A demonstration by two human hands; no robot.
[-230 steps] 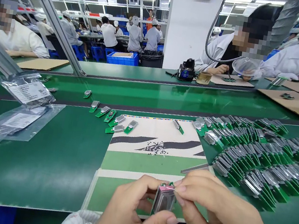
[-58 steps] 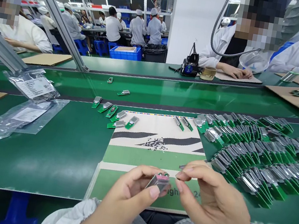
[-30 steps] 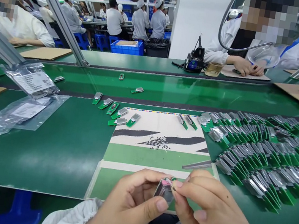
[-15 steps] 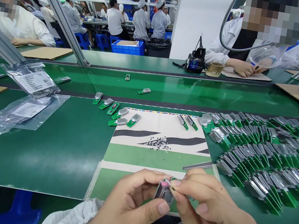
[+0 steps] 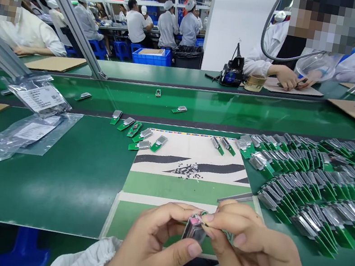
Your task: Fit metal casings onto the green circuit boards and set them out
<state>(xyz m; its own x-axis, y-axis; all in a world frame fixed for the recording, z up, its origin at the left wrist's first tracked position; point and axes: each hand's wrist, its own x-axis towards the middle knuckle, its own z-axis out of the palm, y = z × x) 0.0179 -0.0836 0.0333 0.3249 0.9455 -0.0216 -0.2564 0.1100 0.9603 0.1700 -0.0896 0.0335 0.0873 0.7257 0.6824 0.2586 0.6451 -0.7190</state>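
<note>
Between the thumb and fingers of my left hand (image 5: 158, 240) is a small circuit board module (image 5: 194, 230) with a silver metal body and a pink patch on its upper end. My right hand (image 5: 246, 250) pinches at that upper end, its thumb and index fingertip pressed together; whatever lies between them is too small and covered to name. Both hands are above the near part of a green and white mat (image 5: 168, 186). Just beyond my right fingers lies a slim metal tool (image 5: 235, 197), partly hidden. A heap of tiny black parts (image 5: 188, 170) sits farther up the mat.
Rows of green boards with silver bodies (image 5: 321, 190) cover the right side. Several loose boards (image 5: 141, 145) lie at the mat's far left corner. Labelled plastic bags (image 5: 41, 99) lie left. Beyond runs a green conveyor (image 5: 118, 95) carrying boards; a co-worker's hands (image 5: 288, 79) are across it.
The boards on the conveyor have shifted to the right. My right hand has tilted slightly, still pinching at the module's upper end. My left hand keeps its hold almost unmoved.
</note>
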